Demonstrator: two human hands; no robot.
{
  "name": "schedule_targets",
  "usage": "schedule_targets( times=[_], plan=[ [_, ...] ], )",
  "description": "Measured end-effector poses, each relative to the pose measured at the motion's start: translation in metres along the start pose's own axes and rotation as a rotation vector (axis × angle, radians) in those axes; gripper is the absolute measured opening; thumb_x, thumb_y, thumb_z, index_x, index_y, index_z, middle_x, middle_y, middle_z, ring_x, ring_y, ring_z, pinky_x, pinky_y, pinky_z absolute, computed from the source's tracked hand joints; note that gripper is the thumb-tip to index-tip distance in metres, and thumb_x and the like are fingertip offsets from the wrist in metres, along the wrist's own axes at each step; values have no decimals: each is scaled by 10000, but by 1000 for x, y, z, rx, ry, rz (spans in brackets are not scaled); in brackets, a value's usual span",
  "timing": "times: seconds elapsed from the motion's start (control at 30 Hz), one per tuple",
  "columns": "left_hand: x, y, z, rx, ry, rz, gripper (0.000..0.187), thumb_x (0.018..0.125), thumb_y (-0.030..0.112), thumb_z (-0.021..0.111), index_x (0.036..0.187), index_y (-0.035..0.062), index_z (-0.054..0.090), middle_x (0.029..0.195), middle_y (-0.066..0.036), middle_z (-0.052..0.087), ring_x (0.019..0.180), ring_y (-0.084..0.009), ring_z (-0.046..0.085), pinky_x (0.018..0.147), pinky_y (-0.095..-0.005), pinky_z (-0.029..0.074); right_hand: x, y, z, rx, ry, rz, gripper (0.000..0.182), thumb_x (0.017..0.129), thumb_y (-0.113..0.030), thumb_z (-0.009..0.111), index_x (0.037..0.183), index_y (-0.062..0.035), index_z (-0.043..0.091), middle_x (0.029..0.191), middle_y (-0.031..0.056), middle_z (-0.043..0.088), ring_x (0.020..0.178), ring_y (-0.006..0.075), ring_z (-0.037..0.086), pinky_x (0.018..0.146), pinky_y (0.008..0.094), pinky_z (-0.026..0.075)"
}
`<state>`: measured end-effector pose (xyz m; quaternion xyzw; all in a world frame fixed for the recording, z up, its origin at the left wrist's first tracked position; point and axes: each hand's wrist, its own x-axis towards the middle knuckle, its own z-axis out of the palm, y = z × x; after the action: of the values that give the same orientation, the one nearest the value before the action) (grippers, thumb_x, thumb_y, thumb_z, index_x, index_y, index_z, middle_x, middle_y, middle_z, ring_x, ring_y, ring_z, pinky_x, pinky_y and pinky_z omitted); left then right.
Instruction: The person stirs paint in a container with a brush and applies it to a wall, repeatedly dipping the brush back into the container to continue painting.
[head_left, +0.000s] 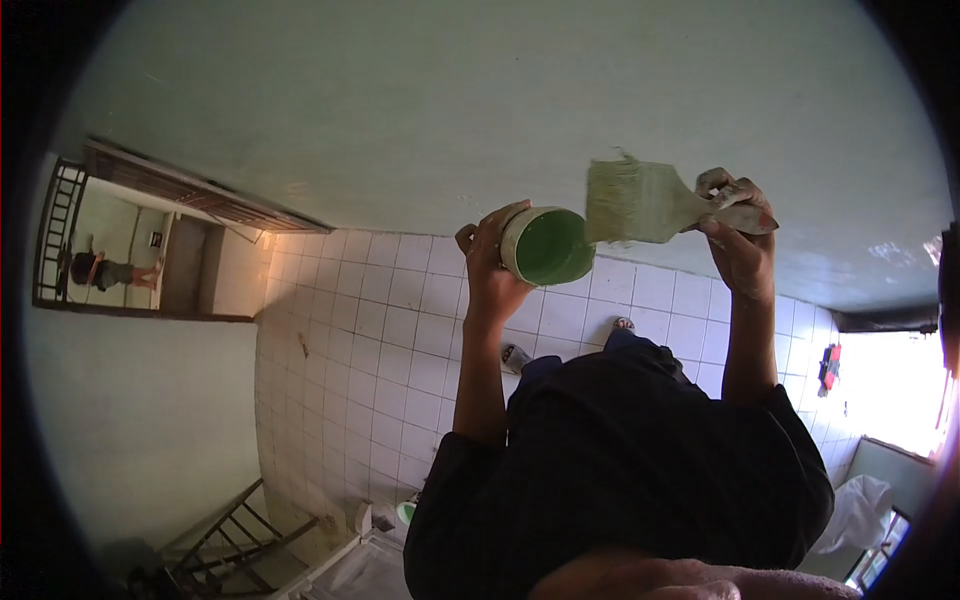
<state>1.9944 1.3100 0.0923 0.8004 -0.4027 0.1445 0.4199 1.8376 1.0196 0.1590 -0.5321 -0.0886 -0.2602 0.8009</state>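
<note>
Paint can (511, 246): your left grip (497, 275) holds it beside the bristles (612, 200), perhaps for easy reach.
Flat paintbrush (650, 203): your right grip (743, 250) clasps the handle (748, 217).

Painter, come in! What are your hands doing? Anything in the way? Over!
Left hand gripping paint pot, green paint inside. Right hand holding wide paintbrush, bristles near pot's rim. Nothing seen blocking either hand. Over.

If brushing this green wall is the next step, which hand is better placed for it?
Probably the right: the right hand holds the brush by its handle. The left hand is occupied with the container of green paint.
</note>
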Motion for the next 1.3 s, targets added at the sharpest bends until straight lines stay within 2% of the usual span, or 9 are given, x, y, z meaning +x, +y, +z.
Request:
schedule_targets(
  times=[0.1, 0.27, 0.53, 0.6, 0.83, 0.93, 1.1, 1.23, 1.3],
  plan=[
    [-1, -23, -28, -111, -41, 37, 904, 542, 196, 1022, 1354, 144, 628, 1278, -13, 720, 1174, -191, 660, 1049, -411, 310, 12, 8, 48, -365, -213, -157, 349, 804, 137, 782, 1083, -54, 692, 1121, 202, 675, 1050, 272, 687, 847, 414, 641],
    [-10, -55, -62, -217, -156, -13, 959, 485, 204, 1038, 1350, 146, 629, 1272, -9, 722, 1170, -183, 656, 1046, -396, 313, 9, 13, 128, -617, -261, -197, 246, 801, 56, 864, 982, -8, 710, 1074, 152, 747, 1001, 261, 756, 797, 370, 648],
    [-8, -79, -79, -285, -319, 24, 974, 468, 204, 1046, 1347, 144, 631, 1270, -9, 727, 1170, -190, 658, 1050, -396, 318, -12, 6, 191, -831, -231, -104, 209, 788, 74, 845, 959, 15, 741, 1021, 148, 757, 939, 265, 776, 777, 354, 656],
    [-7, -75, -80, -248, -297, 106, 951, 487, 138, 1041, 1344, 139, 628, 1254, -8, 714, 1173, -246, 551, 1073, -400, 382, -14, 0, 205, -939, -248, -61, 215, 785, 82, 832, 970, 19, 743, 1003, 148, 755, 940, 280, 773, 787, 357, 652],
    [-1, -66, -67, -232, -241, 298, 926, 537, 211, 1025, 1354, 133, 597, 1276, -38, 723, 1186, -206, 667, 1052, -414, 324, -10, 8, 224, -1157, -369, -198, 262, 806, 40, 797, 1058, 29, 726, 962, 154, 729, 906, 354, 738, 766, 416, 631],
    [0, -63, -60, -248, -230, 297, 884, 585, 206, 1010, 1356, 120, 588, 1274, -42, 720, 1188, -204, 666, 1048, -412, 326, -12, 8, 223, -1187, -316, -34, 230, 829, 48, 774, 1050, 44, 714, 985, 165, 726, 908, 353, 738, 775, 425, 636],
    [9, -53, -44, -266, -238, 320, 837, 655, 245, 990, 1365, 110, 566, 1289, -49, 715, 1188, -210, 667, 1043, -403, 326, -11, 14, 202, -1347, -331, -271, 277, 803, 61, 745, 1073, 66, 685, 997, 146, 716, 912, 337, 746, 759, 414, 645],
    [18, -45, -30, -265, -246, 374, 825, 674, 271, 982, 1364, 107, 562, 1303, -55, 712, 1189, -211, 668, 1044, -402, 323, -12, 12, 196, -1396, -286, -294, 347, 756, 32, 764, 1090, 55, 673, 973, 133, 710, 871, 307, 744, 690, 391, 639],
    [20, -38, -29, -255, -277, 353, 719, 757, 247, 943, 1362, 77, 593, 1338, -63, 698, 1194, -215, 632, 1072, -393, 376, -16, 11, 192, -1555, -337, -306, 387, 724, -10, 791, 1088, 39, 669, 954, 129, 706, 814, 268, 735, 623, 372, 619]
  ],
)
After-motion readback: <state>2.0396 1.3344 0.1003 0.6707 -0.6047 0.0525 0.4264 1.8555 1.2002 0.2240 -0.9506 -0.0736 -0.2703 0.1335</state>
